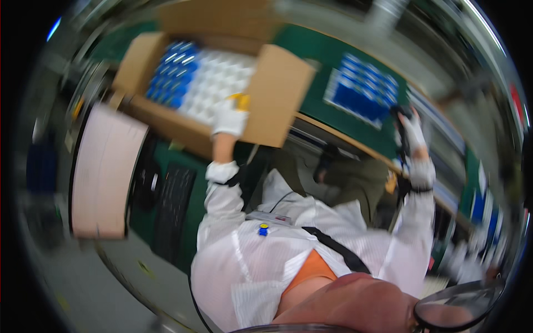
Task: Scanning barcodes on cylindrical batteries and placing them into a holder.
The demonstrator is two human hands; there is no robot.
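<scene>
- A green desk (pixel 325 61) fills the background, blurred and tilted, with a pale floor (pixel 100 283) at the lower left.
- On the desk, your open cardboard box (pixel 277 100) holds a white grid of cells (pixel 219 83), with blue pieces (pixel 175 69) filling its left part.
- Your left hand (pixel 229 117), in a white glove, rests on the box's near edge, against the white grid; its fingers are too blurred to tell whether they are apart or together.
- Your right hand (pixel 412 130), also gloved, is well apart from the box, closed around a dark object (pixel 401 114) at the desk's edge.
- A flat tray of blue pieces (pixel 363 89) lies between the box and that hand.
- A pale pink panel (pixel 102 172) stands left of the box.
</scene>
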